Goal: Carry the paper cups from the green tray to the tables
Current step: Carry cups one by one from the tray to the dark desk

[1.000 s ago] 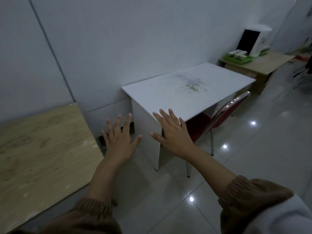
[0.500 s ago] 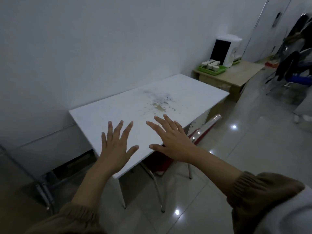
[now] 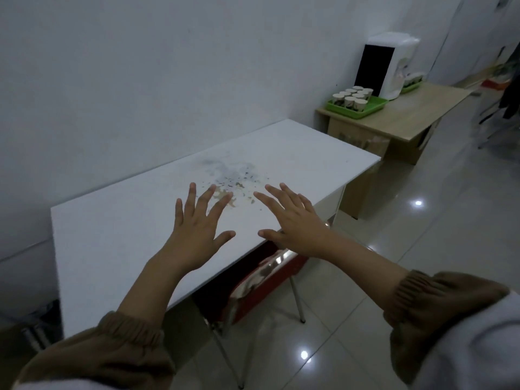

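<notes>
Several white paper cups (image 3: 351, 97) stand close together in a green tray (image 3: 372, 106) on a wooden table (image 3: 408, 114) at the far right, against the wall. A white table (image 3: 295, 153) with a stained patch in its middle is right in front of me. My left hand (image 3: 197, 229) and my right hand (image 3: 292, 220) are stretched out above its near edge, palms down, fingers spread, holding nothing. Both hands are far from the cups.
A white water dispenser (image 3: 385, 66) with a black front stands behind the tray. A red chair (image 3: 264, 280) with metal legs is tucked under the white table. Glossy tiled floor (image 3: 422, 235) runs along the right. Dark chairs (image 3: 503, 108) stand at the far right edge.
I have moved forward along the wall; the white table and the tray of cups are nearer. Both hands stay spread and empty, now over the white table's stained middle.
</notes>
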